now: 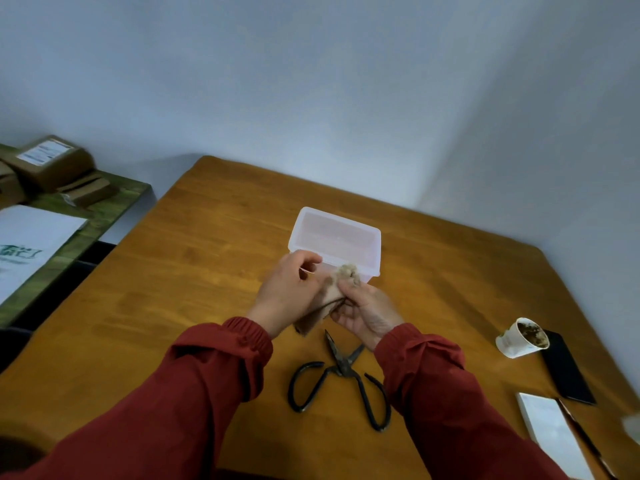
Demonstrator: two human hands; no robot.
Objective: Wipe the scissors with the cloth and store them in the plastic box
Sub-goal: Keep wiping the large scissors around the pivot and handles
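Head view, centre: left hand point(289, 291) and right hand point(369, 315) both pinch a limp cloth point(313, 318); lower centre lie stiff, likely heavy scissors point(342, 367), safest lifted by their loop handles.

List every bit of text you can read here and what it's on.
Nothing reads clearly.
Large green characters on the white sheet at left: too blurred to read.
Printed label on the cardboard box: too small and blurred.
No text shows on the scissors, plastic box or cloth.
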